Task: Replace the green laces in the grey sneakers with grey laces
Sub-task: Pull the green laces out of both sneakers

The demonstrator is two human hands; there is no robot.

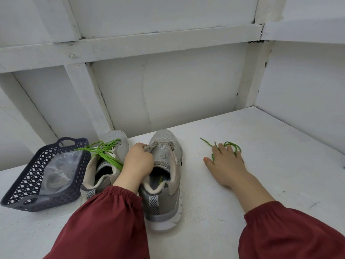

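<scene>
Now, sleeves: a left red sleeve (104, 227) and a right red sleeve (291, 234) come in from the bottom edge.
Bare sneaker: a grey sneaker (168, 199) stands on the table with its heel near the person and its toe pointing away. It has no lace in it.
Left hand: the left hand (138, 161) is between the two shoes. Its fingers are curled tight around the top of the bare sneaker's front flap. I cannot tell if the tongue is in the grip too.
Laced sneaker: the other grey sneaker (115, 141) stands just to the left, side by side with the first one and touching the left arm. A tied green lace (104, 148) is in it, with loops and ends sticking out.
Right hand: the right hand (225, 161) lies flat on the table, well to the right of the shoes. Its fingers are straight and spread, not gripping.
Loose green lace: a loose green lace (233, 146) lies in a small pile under the right hand's fingertips, with one end stretching out to the left.
Basket: a dark basket (24, 184) with holes sits left of the shoes. A clear plastic bag (57, 171) lies in it, with something pale and coiled inside that is too blurry to name.
Table: the white table (205, 212) is scuffed.
Wall: a white wooden wall (186, 86) stands behind it.
</scene>
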